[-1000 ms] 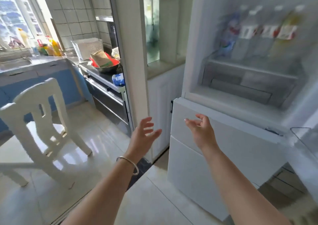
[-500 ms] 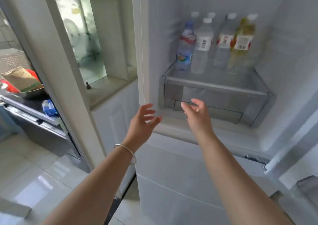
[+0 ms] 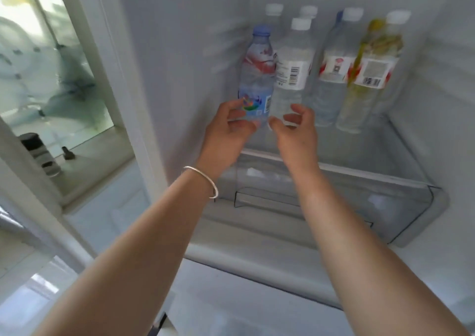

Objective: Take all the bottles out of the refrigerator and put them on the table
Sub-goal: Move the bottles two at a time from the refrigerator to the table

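Left grip [image 3: 228, 125] curled round blue-capped bottle [image 3: 257, 78]; right grip [image 3: 295, 127] half-curled beside.

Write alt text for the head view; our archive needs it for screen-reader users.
Two bare hands, the left hand and the right hand, reach into an open refrigerator toward a blue-capped bottle and a clear white-capped bottle. More bottles stand behind and to the right, including a yellowish bottle, above a clear drawer.

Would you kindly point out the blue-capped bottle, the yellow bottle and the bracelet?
blue-capped bottle [image 3: 257, 78], head view, on its label.
yellow bottle [image 3: 370, 78], head view, on its label.
bracelet [image 3: 205, 179], head view, on the band at the wrist.
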